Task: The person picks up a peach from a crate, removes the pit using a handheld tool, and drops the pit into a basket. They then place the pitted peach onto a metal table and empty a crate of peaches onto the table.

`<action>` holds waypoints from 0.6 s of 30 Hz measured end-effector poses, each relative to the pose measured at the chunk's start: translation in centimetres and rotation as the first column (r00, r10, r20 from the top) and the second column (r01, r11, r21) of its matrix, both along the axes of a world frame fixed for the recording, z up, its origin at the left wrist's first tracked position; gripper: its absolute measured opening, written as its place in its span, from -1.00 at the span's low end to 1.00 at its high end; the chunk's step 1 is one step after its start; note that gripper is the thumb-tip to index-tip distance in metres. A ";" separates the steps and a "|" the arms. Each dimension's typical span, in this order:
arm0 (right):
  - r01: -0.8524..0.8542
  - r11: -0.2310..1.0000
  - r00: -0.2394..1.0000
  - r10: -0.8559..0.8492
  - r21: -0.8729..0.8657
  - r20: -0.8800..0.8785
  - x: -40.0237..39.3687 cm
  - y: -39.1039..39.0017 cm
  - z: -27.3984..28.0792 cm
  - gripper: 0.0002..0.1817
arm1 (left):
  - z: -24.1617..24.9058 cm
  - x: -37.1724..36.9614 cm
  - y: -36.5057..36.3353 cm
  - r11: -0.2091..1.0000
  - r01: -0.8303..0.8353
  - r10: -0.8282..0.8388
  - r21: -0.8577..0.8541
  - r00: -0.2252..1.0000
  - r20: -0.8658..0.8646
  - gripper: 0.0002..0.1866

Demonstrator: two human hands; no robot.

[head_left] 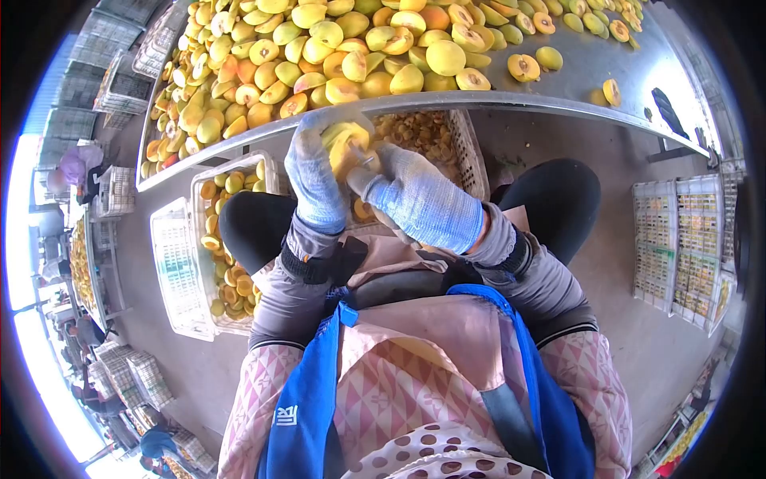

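Observation:
My left hand (317, 172), in a pale blue-white knit glove, is closed around a yellow peach (341, 144) in front of the table edge. My gloved right hand (427, 195) is closed too, its fingers wrapped round a small metal tool (370, 162) whose end meets the fruit. Most of the tool is hidden by the fingers. Just beyond both hands, a metal table (574, 76) bears a big heap of halved peaches (319, 52), some with brown pits showing.
Left of my knees stands a white crate (274, 172) of peach halves (231, 275). Another crate (471, 156) with brownish pieces sits under the table. Stacked crates (682, 243) stand at the right. Further crates and people are at the far left.

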State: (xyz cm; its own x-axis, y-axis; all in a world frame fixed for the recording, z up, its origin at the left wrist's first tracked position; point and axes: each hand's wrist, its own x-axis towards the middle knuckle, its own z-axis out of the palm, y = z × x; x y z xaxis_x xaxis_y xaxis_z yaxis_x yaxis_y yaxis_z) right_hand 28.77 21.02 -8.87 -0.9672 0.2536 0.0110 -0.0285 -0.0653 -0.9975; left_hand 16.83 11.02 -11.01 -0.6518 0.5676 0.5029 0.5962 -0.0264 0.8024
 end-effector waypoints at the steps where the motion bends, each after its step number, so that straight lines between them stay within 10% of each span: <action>1: 0.022 0.995 0.995 -0.013 0.100 -0.098 0.0 -0.1 -0.4 -0.65 | 0.0 0.1 0.2 1.000 0.011 -0.010 0.029 0.999 -0.035 -0.73; 5: 0.079 0.849 0.982 0.024 0.522 -0.188 0.4 0.0 -1.6 -0.61 | -0.2 0.4 0.2 0.997 -0.073 0.073 0.009 0.955 -0.286 -0.77; 13: 0.118 0.633 0.992 -0.044 0.766 -0.116 0.8 0.4 -3.6 -0.71 | -1.3 -0.7 0.4 0.988 0.064 -0.083 -0.141 0.987 -0.139 -0.77; 16: 0.085 0.615 0.996 -0.071 0.784 -0.052 0.6 0.2 -4.3 -0.71 | -0.1 0.5 0.8 0.985 0.080 -0.085 -0.155 0.996 -0.023 -0.72; 18: 0.084 0.624 0.996 -0.075 0.777 -0.048 0.3 0.4 -4.4 -0.72 | -1.3 0.6 1.2 0.993 0.067 -0.100 0.098 0.922 0.375 -0.68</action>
